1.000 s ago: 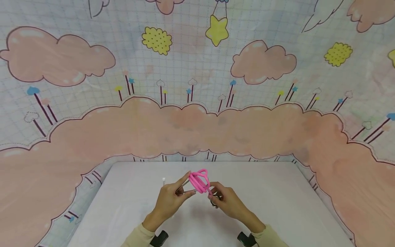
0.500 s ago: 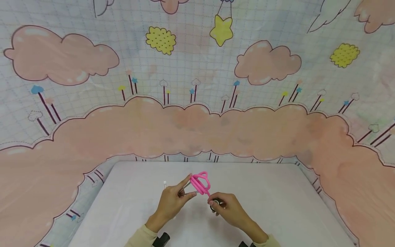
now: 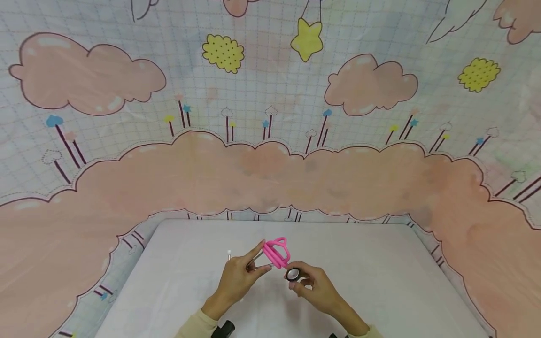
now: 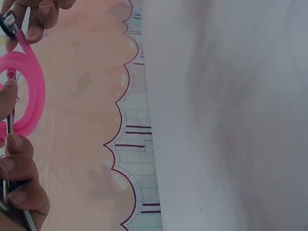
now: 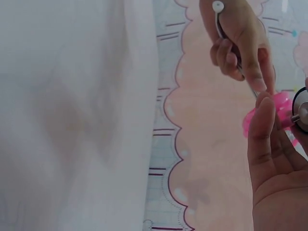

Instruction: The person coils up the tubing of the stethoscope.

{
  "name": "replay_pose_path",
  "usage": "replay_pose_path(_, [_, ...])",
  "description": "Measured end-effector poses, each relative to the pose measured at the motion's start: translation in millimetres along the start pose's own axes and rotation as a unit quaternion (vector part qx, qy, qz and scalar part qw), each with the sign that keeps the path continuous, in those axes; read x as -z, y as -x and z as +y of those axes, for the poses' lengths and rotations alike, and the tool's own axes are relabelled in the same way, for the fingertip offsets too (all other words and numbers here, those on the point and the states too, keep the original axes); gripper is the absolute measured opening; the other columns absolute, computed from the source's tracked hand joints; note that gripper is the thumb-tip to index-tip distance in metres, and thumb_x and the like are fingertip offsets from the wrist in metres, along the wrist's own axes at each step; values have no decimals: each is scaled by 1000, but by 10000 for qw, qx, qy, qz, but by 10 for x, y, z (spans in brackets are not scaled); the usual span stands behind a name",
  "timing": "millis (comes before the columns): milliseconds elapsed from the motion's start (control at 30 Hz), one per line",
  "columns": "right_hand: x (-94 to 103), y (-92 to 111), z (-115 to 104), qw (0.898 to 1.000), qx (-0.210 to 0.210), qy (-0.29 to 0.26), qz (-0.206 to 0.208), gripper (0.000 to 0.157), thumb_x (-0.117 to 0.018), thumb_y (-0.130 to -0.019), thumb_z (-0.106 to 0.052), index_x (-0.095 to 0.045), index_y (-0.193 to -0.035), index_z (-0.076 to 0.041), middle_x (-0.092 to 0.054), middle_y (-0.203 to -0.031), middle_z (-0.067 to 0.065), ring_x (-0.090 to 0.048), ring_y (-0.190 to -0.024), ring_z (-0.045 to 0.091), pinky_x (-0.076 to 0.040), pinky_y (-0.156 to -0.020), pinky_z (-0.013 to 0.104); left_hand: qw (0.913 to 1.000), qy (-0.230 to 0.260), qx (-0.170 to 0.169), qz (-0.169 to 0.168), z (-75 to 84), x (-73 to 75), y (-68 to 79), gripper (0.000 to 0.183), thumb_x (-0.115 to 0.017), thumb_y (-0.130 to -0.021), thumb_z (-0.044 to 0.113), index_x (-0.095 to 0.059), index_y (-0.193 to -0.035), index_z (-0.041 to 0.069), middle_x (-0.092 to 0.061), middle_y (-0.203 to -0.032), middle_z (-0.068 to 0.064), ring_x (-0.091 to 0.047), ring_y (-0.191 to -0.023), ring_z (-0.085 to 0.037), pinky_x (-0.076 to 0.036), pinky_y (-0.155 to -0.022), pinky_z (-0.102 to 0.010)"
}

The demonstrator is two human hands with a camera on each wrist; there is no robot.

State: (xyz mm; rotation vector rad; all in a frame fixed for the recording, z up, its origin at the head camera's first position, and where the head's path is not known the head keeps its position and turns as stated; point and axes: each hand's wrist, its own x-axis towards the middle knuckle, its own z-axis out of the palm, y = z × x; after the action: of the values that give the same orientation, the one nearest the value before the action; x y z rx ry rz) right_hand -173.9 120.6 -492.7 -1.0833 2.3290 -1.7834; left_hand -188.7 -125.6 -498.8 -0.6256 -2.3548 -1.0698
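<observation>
A stethoscope with its pink tubing (image 3: 276,253) wound into a coil is held up between both hands, over the white table. My left hand (image 3: 237,279) grips the metal ear tubes, its index finger and thumb reaching to the coil's left side. One white ear tip (image 5: 218,6) sticks out past the back of that hand in the right wrist view. My right hand (image 3: 314,286) pinches the round chest piece (image 3: 293,274) just below and right of the coil. In the left wrist view, the tubing (image 4: 36,91) loops round in stacked turns, and its end runs up to the chest piece.
The white table top (image 3: 380,263) spreads beneath the hands. Behind it hangs a patterned cloth (image 3: 253,178) with clouds and stars. Black wrist devices (image 3: 223,329) sit near the sleeves.
My right hand has shifted slightly and turned the chest piece so its round face now shows to the head camera. The left hand keeps its grip on the ear tubes and coil.
</observation>
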Motion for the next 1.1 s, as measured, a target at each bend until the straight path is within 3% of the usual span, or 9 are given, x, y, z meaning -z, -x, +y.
replay_pose_path(133, [-29, 15, 13, 9996, 215, -106, 114, 29, -55, -95, 5, -58, -123, -2, -69, -98, 20, -66, -75, 16, -56, -58, 29, 9999, 67, 91, -12, -1, -40, 28, 65, -79, -81, 36, -57, -140, 19, -43, -52, 19, -29, -49, 10, -29, -47, -12])
replay_pose_path(333, [-102, 16, 10, 9973, 423, 230, 560, 25, -57, -93, 9, -60, -116, 1, -71, -90, 17, -65, -66, 24, -54, -53, 27, 9993, 201, 324, -25, 28, -80, 60, 63, -78, -81, 36, -59, -138, 16, -40, -53, 19, -29, -48, 9, -29, -46, -13])
replay_pose_path(467, [-135, -2, -128, 9938, 647, 447, 787, 23, -58, -89, 14, -61, -110, 7, -69, -82, 17, -64, -62, 23, -53, -50, 28, 9990, 212, 399, -51, 35, -98, 83, 63, -78, -82, 36, -59, -138, 15, -40, -52, 19, -29, -47, 9, -29, -45, -13])
replay_pose_path(567, [-123, -21, -257, 9918, 764, 498, 892, 22, -57, -88, 16, -61, -108, 9, -66, -78, 15, -63, -61, 22, -53, -50, 28, 9991, 94, 403, -102, 15, -104, 96, 64, -78, -81, 37, -58, -139, 20, -41, -52, 20, -30, -48, 9, -30, -45, -14])
replay_pose_path(800, [-99, -53, -46, 9936, 671, 469, 784, 24, -58, -90, 12, -62, -112, 3, -67, -78, 15, -64, -61, 22, -53, -51, 28, 9982, -103, 567, -171, -13, -98, 98, 65, -79, -80, 37, -57, -140, 21, -40, -52, 20, -31, -47, 6, -30, -46, -15])
replay_pose_path(933, [-108, -119, -230, 9936, 696, 591, 670, 21, -58, -90, 13, -62, -110, 9, -65, -76, 18, -62, -59, 26, -53, -52, 28, 9973, -75, 721, -128, -1, -91, 59, 64, -78, -81, 37, -56, -140, 23, -38, -50, 18, -30, -46, 6, -29, -45, -16])
replay_pose_path(1100, [-121, -163, -329, 9931, 685, 639, 701, 17, -57, -91, 11, -62, -107, 10, -64, -74, 16, -60, -56, 24, -53, -53, 25, 9974, -286, 627, -221, 23, -72, 25, 64, -78, -81, 36, -57, -140, 20, -38, -50, 17, -29, -46, 5, -28, -45, -16])
